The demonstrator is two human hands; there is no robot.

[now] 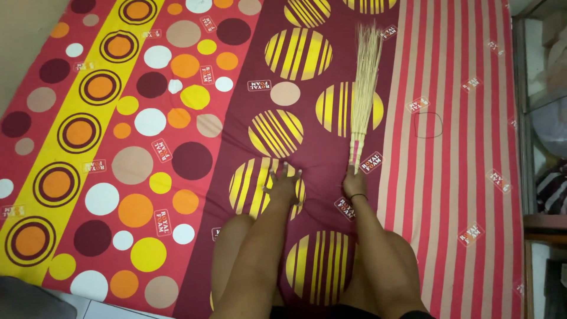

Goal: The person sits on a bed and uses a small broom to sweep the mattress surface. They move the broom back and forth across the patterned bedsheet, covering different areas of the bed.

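My left hand (284, 184) pressed flat on the mattress (177, 147); just right of it my right hand (354, 186) gripped the broom (365, 82), lying ahead.

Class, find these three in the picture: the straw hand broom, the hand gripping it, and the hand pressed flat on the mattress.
straw hand broom (365, 77): head view, on its bristles.
right hand (354, 186): head view, back of the hand.
left hand (284, 184): head view, back of the hand.

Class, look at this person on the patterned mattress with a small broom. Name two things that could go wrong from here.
The right hand grips the broom only at its handle end, so the long bristles could bend or snap. The left hand presses flat on the mattress, bearing weight; it might slip.
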